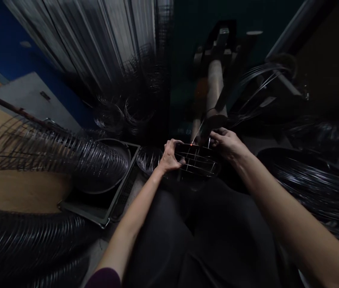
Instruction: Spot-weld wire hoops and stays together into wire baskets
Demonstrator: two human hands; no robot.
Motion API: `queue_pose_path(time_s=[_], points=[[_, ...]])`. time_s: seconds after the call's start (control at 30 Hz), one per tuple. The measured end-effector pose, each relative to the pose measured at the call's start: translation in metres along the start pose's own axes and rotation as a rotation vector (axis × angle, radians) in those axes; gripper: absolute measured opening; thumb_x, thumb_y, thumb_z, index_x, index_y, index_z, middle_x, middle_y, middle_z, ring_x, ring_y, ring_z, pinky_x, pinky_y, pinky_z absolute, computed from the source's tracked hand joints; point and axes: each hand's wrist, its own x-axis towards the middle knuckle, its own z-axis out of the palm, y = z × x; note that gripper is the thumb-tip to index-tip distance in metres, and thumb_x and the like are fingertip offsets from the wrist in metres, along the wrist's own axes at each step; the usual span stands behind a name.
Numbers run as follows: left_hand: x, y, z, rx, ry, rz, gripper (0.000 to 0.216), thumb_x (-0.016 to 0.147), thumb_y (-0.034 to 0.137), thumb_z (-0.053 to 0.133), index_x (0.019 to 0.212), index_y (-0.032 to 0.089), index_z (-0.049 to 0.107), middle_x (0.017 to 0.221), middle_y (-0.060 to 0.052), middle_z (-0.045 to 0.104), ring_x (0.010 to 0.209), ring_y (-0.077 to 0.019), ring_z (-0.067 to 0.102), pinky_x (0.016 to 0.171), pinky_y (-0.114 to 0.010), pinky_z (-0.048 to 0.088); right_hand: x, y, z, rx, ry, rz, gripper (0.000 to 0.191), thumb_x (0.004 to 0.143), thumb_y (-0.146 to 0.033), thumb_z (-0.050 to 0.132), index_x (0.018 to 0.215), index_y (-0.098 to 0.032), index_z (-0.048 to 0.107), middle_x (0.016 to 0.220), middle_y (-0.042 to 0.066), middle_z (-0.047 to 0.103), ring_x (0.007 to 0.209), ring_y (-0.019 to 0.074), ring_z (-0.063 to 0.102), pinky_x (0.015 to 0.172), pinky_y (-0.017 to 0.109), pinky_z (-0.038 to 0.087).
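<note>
A round wire grille (198,162) of thin crossed rods lies flat in front of me, just past my knees. My left hand (171,156) is closed on its left rim. My right hand (228,142) grips its far right edge, fingers curled. A small red spark (191,144) glows where the grille's far rim meets the tip of a cylindrical machine arm (214,94) that comes down from above.
Long stacks of wire rings (55,150) lie to the left, some resting in a dark tray (106,208). More ring stacks (313,180) sit to the right and at the lower left. Bundles of straight rods (97,36) stand at the back.
</note>
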Motion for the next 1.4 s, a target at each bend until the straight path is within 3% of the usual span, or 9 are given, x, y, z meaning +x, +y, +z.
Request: queue_pose_path(time_s=[0.27, 0.47, 0.67, 0.8, 0.97, 1.1, 1.2, 1.3, 1.4], points=[[0.002, -0.011, 0.000, -0.118, 0.056, 0.032, 0.048, 0.060, 0.024, 0.062, 0.105, 0.017, 0.047, 0.101, -0.007, 0.054, 0.094, -0.0224, 0.051, 0.087, -0.039, 0.042, 0.009, 0.011, 0.004, -0.084, -0.056, -0.073, 0.044, 0.050, -0.037, 0.084, 0.071, -0.016, 0.051, 0.054, -0.005, 0.049, 0.042, 0.0045, 0.042, 0.036, 0.017, 0.031], [0.007, -0.019, -0.001, -0.181, 0.058, 0.037, 0.050, 0.059, 0.021, 0.065, 0.105, 0.017, 0.047, 0.103, -0.008, 0.055, 0.097, -0.0229, 0.053, 0.087, -0.038, 0.044, 0.010, 0.008, 0.012, -0.067, 0.004, -0.027, 0.050, 0.042, -0.033, 0.086, 0.074, -0.016, 0.051, 0.056, -0.003, 0.052, 0.045, 0.0068, 0.046, 0.038, 0.018, 0.032], [0.008, -0.025, 0.002, -0.245, 0.049, 0.030, 0.051, 0.059, 0.021, 0.066, 0.106, 0.017, 0.047, 0.104, -0.008, 0.054, 0.096, -0.0221, 0.054, 0.088, -0.039, 0.045, 0.006, 0.007, 0.016, -0.108, 0.016, 0.009, 0.031, 0.058, -0.024, 0.077, 0.068, -0.018, 0.049, 0.053, -0.003, 0.049, 0.044, 0.0067, 0.042, 0.039, 0.019, 0.033], [0.007, -0.028, 0.002, -0.327, 0.027, 0.015, 0.056, 0.062, 0.021, 0.065, 0.113, 0.019, 0.042, 0.101, -0.006, 0.051, 0.089, -0.0171, 0.052, 0.080, -0.033, 0.046, 0.009, 0.003, 0.015, -0.126, -0.004, 0.043, 0.016, 0.068, -0.015, 0.065, 0.067, -0.019, 0.050, 0.056, -0.002, 0.051, 0.047, 0.0078, 0.046, 0.043, 0.018, 0.039], [0.013, -0.031, 0.002, -0.386, 0.000, 0.056, 0.079, 0.063, 0.019, 0.064, 0.129, 0.022, 0.022, 0.091, 0.000, 0.048, 0.083, -0.0125, 0.051, 0.075, -0.027, 0.044, 0.038, -0.016, 0.010, -0.098, -0.033, 0.147, 0.028, 0.074, -0.014, 0.059, 0.057, -0.019, 0.037, 0.043, -0.007, 0.032, 0.036, 0.0048, 0.031, 0.038, 0.016, 0.033], [0.008, -0.029, 0.003, -0.377, -0.072, 0.126, 0.092, 0.063, 0.019, 0.066, 0.139, 0.021, 0.014, 0.101, -0.004, 0.053, 0.093, -0.0164, 0.055, 0.085, -0.034, 0.045, 0.037, -0.028, 0.004, -0.119, 0.025, 0.151, 0.025, 0.079, -0.015, 0.058, 0.060, -0.017, 0.041, 0.044, -0.006, 0.038, 0.034, 0.0035, 0.030, 0.034, 0.014, 0.024], [-0.009, -0.027, -0.013, -0.297, -0.228, 0.140, 0.106, 0.060, 0.024, 0.071, 0.146, 0.022, 0.010, 0.128, -0.013, 0.049, 0.123, -0.0277, 0.045, 0.107, -0.050, 0.030, 0.013, -0.027, -0.005, -0.130, 0.027, 0.137, 0.016, 0.082, -0.014, 0.057, 0.069, -0.016, 0.047, 0.051, -0.003, 0.048, 0.036, 0.0029, 0.033, 0.033, 0.013, 0.024], [-0.025, -0.023, -0.051, -0.243, -0.408, 0.056, 0.112, 0.058, 0.032, 0.077, 0.148, 0.026, 0.011, 0.150, -0.015, 0.029, 0.142, -0.0346, 0.018, 0.114, -0.058, 0.005, -0.015, -0.014, -0.015, -0.094, 0.053, 0.099, 0.019, 0.079, -0.022, 0.066, 0.073, -0.016, 0.049, 0.057, -0.002, 0.054, 0.040, 0.0037, 0.041, 0.035, 0.013, 0.030], [-0.025, -0.006, -0.089, -0.404, -0.353, -0.103, 0.094, 0.074, 0.043, 0.067, 0.149, 0.027, 0.012, 0.152, -0.012, 0.027, 0.142, -0.0286, 0.021, 0.115, -0.051, 0.014, -0.044, 0.014, -0.020, -0.077, 0.076, 0.070, 0.031, 0.072, -0.037, 0.074, 0.073, -0.016, 0.051, 0.057, -0.002, 0.055, 0.043, 0.0050, 0.045, 0.038, 0.014, 0.035]])
